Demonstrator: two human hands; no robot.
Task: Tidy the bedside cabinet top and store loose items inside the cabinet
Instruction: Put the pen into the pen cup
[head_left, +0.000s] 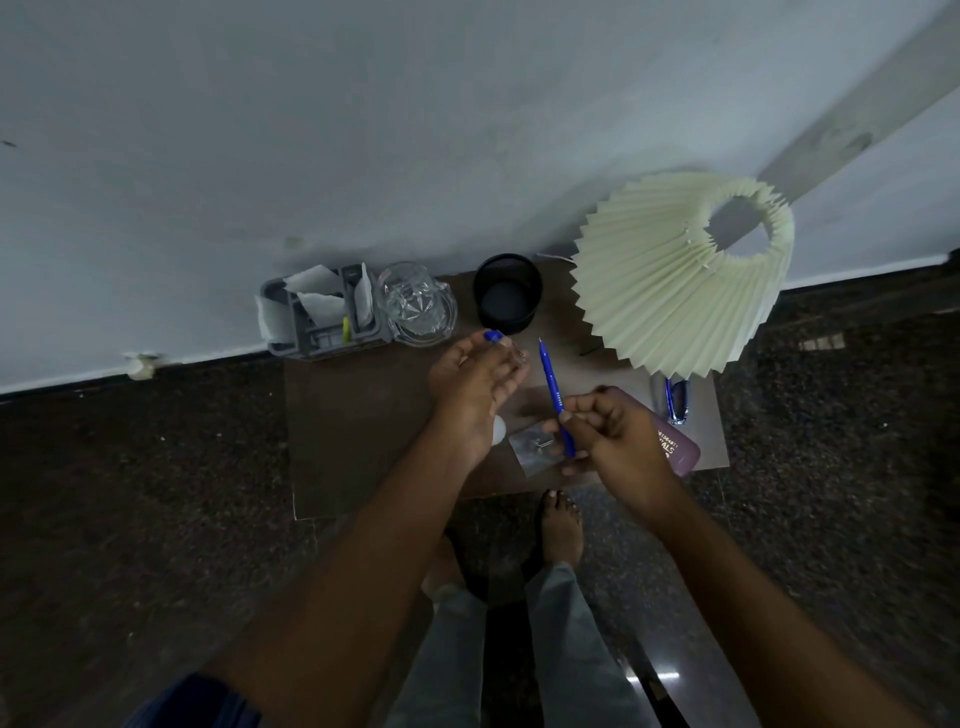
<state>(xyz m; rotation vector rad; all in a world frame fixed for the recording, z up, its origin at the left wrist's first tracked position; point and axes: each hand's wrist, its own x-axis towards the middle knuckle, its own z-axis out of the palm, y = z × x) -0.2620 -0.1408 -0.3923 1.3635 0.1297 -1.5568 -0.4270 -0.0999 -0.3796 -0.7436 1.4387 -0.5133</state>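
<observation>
Grey organiser (322, 317) with papers at cabinet top (358, 415) upper left, glass jug (418, 304) beside it, black mesh cup (508, 293) centre. Left hand (475, 387) raised mid-frame, fingers pinching blue pen cap (493, 336). Right hand (618, 431) grips blue pen (556, 397), tip pointing up. Purple case (675, 441) at right, gold lettering partly readable "…VALS". Pleated lampshade (680, 275) upper right.

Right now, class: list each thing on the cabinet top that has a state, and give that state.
blue pen: uncapped, held in right hand
pen cap: off, in left hand
black mesh cup: upright, empty
glass jug: upright, empty
lamp: unlit
</observation>
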